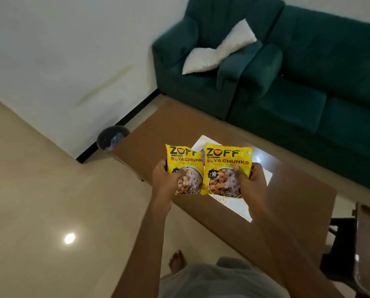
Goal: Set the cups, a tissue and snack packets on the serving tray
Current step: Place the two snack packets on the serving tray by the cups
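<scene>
- Two yellow snack pkts are being held up above the tray [259, 203], one per hand, printed fronts facing the camera.
- Left pkt [184, 168] is being pinched at its lower left corner by the left hand [164, 179]; thumb is lying across the front, fingers are closed behind.
- Right pkt [226, 171] is being gripped at its lower right edge by the right hand [251, 181], thumb on the front, fingers wrapped behind. Both hands are closed firmly on their pkts.
- Pkts are being kept side by side, the right one's edge overlapping the left one a little, prob. so both can be lowered onto the tray together.
- Tray is white and is lying flat on the brown table [298, 211]; most of it is being hidden behind the pkts.
- No cups or tissue are being seen on the visible parts of the tray; the covered part cannot be judged.
- Judged stage: snack step in hand, pkts not yet set down.
- A green sofa [308, 82] is standing beyond the tray, a dark bin [112, 137] on the floor to the tray's left.
</scene>
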